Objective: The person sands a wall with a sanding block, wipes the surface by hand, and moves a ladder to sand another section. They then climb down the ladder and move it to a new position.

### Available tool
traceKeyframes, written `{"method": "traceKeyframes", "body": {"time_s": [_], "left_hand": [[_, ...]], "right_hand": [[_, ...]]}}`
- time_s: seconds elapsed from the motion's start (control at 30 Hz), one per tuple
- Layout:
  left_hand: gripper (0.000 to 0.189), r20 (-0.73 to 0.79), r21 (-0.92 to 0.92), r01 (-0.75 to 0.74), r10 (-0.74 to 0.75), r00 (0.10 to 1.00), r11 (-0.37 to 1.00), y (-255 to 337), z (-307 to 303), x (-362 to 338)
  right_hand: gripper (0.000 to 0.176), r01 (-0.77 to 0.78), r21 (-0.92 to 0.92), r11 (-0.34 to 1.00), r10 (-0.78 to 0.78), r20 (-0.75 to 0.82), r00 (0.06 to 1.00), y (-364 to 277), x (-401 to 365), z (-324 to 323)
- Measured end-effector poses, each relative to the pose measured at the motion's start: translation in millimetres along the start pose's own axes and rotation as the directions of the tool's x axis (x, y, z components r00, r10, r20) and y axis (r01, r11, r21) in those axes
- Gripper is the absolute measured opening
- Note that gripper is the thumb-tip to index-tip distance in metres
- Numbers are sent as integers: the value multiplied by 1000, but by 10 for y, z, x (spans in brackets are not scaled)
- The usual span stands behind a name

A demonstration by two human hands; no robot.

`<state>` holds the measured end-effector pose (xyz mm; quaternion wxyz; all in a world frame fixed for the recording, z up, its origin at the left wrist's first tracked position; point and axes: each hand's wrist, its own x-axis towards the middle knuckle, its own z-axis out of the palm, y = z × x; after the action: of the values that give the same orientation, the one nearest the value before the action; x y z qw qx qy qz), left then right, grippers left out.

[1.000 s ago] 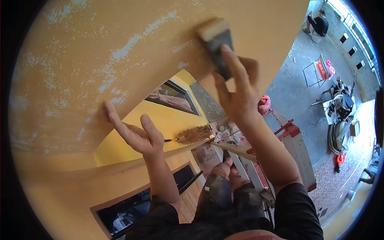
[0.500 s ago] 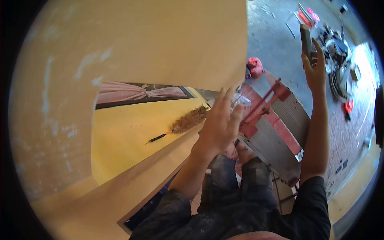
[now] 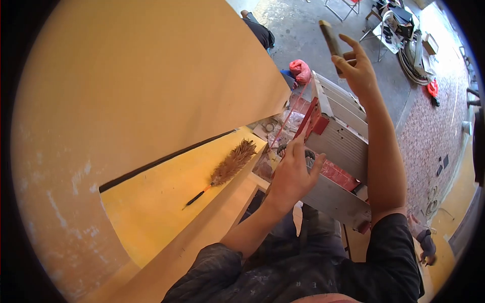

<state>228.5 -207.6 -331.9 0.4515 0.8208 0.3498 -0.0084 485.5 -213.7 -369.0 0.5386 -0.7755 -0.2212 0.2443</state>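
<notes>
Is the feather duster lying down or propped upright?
Lying down: the brown feather duster with black handle rests flat along the yellow ledge.

The sanding block (image 3: 331, 39) in the right hand (image 3: 359, 73) is dark grey with a tan tip. Left of the left hand (image 3: 293, 177), the feather duster (image 3: 231, 162) is brown with a black handle.

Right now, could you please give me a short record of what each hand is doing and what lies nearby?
right hand: raised, gripping a sanding block
left hand: lowered at the top of the ladder; grip unclear
ladder: metal with red parts, below the person
duster: lying on the yellow ledge, untouched
wall: orange, patchy at lower left
</notes>
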Motion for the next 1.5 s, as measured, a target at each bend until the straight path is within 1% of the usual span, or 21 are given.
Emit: {"method": "traceKeyframes", "body": {"time_s": [0.1, 0.17, 0.23, 0.3, 0.37, 0.43, 0.47, 0.5, 0.63, 0.73, 0.83, 0.9, 0.93, 1.0, 1.03, 1.1, 1.13, 1.2, 1.27, 1.33, 1.5], "left_hand": [[67, -22, 99, -60, 62, 998, 993, -29, 18, -9], [69, -8, 130, -42, 44, 999, 991, 11, 12, -12], [70, 0, 158, -28, 28, 1000, 987, 20, -7, -33], [73, -11, 210, -85, 89, 996, 974, 4, 3, -34], [73, 23, 186, -69, 66, 998, 980, 10, -24, -33], [74, 52, 164, -32, 24, 998, 986, 6, -31, -5], [73, 33, 167, -79, 74, 997, 983, -1, -35, 3], [73, 17, 174, -124, 123, 992, 977, -4, -35, -8], [73, -1, 144, -106, 107, 994, 984, 27, -35, -20], [76, 55, 154, -69, 61, 997, 986, -6, -27, -34], [75, 57, 26, -97, 96, 994, 995, -77, -56, -14], [74, 171, -115, -16, 36, 985, 993, -133, -117, 31], [74, 164, -123, -13, 33, 986, 992, -157, -152, 69], [70, 329, -340, 85, 33, 944, 937, -227, -241, 161], [70, 332, -347, 107, 15, 943, 932, -309, -281, 212], [68, 474, -708, 332, 70, 878, 623, -572, -249, 297], [68, 475, -712, 341, 64, 878, 613, -741, -131, 231], [71, 578, -658, 337, 165, 799, 673, -1041, 82, 127], [67, 523, -672, 300, 147, 840, 676, -928, 37, 141], [64, 615, -598, 321, 163, 771, 735, -948, -5, 196], [61, 482, -625, 234, 132, 866, 744, -727, -46, 192]], "right_hand": [[58, -2, -22, 1000, 3, 33, 999, -21, -9, 16], [57, 10, -55, 998, -7, 56, 998, -36, -5, -9], [56, -42, -51, 998, 43, 21, 999, -67, 16, -99], [56, -79, -65, 995, 79, -14, 997, -59, 67, -216], [56, -161, -20, 987, 158, -103, 982, -13, 80, -287], [56, -176, -7, 984, 174, -111, 979, -37, 75, -283], [56, -198, 15, 980, 198, -124, 972, -43, 70, -265], [56, -206, 15, 978, 207, -114, 972, -31, 61, -239], [55, -153, -22, 988, 151, -49, 987, -21, 28, -165], [55, -156, -20, 988, 155, -47, 987, -51, 24, -182], [55, -182, -3, 983, 182, -55, 982, -45, 4, -192], [55, -180, -12, 984, 179, -54, 982, -42, 44, -190], [54, -182, -2, 983, 182, -47, 982, -35, 47, -188], [54, -202, 1, 979, 202, -22, 979, -12, 20, -179], [55, -198, -8, 980, 198, -31, 980, -14, 22, -191], [55, -196, -43, 980, 194, -40, 980, 11, 65, -235], [55, -202, -53, 978, 201, -32, 979, 2, 61, -238], [54, -199, -45, 979, 196, -67, 978, -22, 46, -232], [54, -189, -95, 977, 182, -70, 981, 27, 44, -263], [55, -183, -218, 959, 163, -105, 981, 30, 55, -276], [55, -207, -304, 930, 184, -101, 978, 30, 43, -210]]}}
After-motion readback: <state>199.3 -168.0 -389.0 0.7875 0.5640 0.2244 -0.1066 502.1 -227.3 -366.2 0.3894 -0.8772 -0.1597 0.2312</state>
